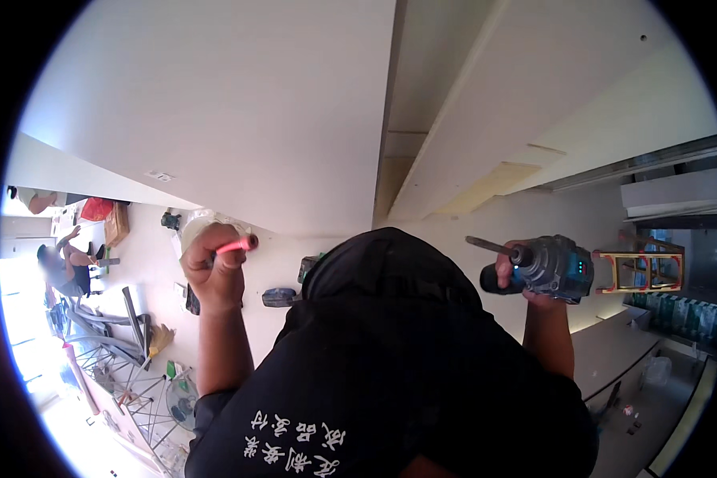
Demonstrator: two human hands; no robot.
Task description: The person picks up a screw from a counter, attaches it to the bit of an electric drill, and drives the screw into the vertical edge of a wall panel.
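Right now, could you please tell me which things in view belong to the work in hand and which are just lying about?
Apparently in use:
red stick-like piece, held in the left hand
drill with its long bit, held in the right hand

Apparently just around:
ladder
fan
red bag

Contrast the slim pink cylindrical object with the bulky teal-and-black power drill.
Size: the pink object looks much smaller than the drill. Shape: the pink object is a simple cylinder; the drill is chunky, with a long grey bit. Lights: the drill shows small lit spots; the pink object shows none. Shared: both are held, one in the left hand, one in the right hand.
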